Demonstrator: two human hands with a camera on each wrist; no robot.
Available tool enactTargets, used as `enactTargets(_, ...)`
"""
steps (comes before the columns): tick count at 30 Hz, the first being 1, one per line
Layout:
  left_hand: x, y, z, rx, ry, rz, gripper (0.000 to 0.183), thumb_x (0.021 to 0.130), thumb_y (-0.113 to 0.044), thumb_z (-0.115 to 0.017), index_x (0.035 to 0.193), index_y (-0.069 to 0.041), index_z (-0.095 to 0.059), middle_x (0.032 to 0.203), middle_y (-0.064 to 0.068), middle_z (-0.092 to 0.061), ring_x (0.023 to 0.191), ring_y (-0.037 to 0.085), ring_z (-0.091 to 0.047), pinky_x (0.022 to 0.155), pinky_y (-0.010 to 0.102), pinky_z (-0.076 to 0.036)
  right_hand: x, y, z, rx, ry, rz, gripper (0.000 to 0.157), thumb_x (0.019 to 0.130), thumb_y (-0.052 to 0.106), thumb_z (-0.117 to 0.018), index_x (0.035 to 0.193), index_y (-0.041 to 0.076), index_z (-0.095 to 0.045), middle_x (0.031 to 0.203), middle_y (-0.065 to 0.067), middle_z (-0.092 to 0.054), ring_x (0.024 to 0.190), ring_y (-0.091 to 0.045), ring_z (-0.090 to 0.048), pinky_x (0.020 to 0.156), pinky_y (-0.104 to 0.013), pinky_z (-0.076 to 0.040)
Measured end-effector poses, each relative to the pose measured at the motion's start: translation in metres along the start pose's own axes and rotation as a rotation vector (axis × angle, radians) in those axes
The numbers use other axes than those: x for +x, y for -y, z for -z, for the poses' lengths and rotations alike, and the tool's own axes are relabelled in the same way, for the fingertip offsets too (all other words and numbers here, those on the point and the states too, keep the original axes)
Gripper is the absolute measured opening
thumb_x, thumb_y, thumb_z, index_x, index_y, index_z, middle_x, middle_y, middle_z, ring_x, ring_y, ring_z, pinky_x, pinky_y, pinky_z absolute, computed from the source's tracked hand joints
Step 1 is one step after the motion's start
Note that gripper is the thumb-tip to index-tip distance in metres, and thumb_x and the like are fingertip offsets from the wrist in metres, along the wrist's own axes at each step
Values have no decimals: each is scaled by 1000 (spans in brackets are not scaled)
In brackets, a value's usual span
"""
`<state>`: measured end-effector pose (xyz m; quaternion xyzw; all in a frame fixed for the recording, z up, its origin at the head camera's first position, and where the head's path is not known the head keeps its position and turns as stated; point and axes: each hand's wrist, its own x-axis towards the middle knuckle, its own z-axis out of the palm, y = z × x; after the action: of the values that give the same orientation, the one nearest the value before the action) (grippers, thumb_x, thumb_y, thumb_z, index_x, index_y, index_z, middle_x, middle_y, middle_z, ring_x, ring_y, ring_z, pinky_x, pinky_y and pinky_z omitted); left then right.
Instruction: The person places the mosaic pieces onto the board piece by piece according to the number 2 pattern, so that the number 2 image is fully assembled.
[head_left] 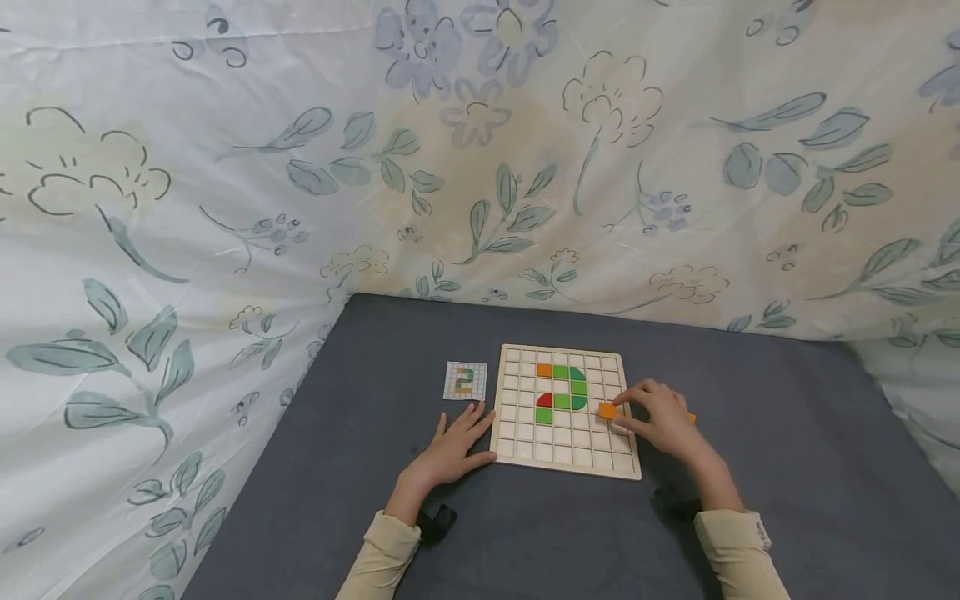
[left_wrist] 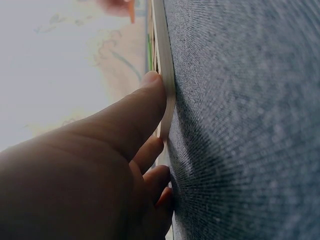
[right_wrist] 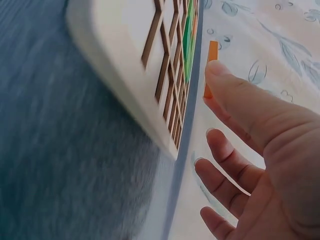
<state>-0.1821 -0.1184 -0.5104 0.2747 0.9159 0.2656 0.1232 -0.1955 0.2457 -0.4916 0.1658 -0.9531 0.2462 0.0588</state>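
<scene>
In the head view, a pale wooden grid board [head_left: 562,473] bears a curved figure of green tiles [head_left: 560,372], an orange tile [head_left: 543,370] and a red rounded tile [head_left: 545,400]. My right hand [head_left: 663,419] pinches an orange square tile [head_left: 607,410] between thumb and forefinger, above the board's right side. The right wrist view shows this orange tile [right_wrist: 211,70] edge-on, the other fingers loosely bent. At the board's lower left edge lies my left hand [head_left: 447,450], fingers spread. Its thumb [left_wrist: 150,95] touches the board's edge in the left wrist view.
A small printed card [head_left: 465,381] with a coloured figure on a grid lies left of the board. Another orange piece [head_left: 692,417] peeks out behind my right hand. Dark grey cloth [head_left: 375,375] covers the table, and a floral curtain [head_left: 465,208] hangs behind it.
</scene>
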Motion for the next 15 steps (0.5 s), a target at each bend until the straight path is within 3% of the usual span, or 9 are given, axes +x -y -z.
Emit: enactTargets(15,-1,-3,1,-5,0,12,67,94,-41,-51,148,-13,-25,155,10,-14,143,30,-9,109,64,1,11,22,-11,56,1,64,20,79,21,-75,97,16,-70,100,-5,-56,92,-28,-50,91,-59,-25)
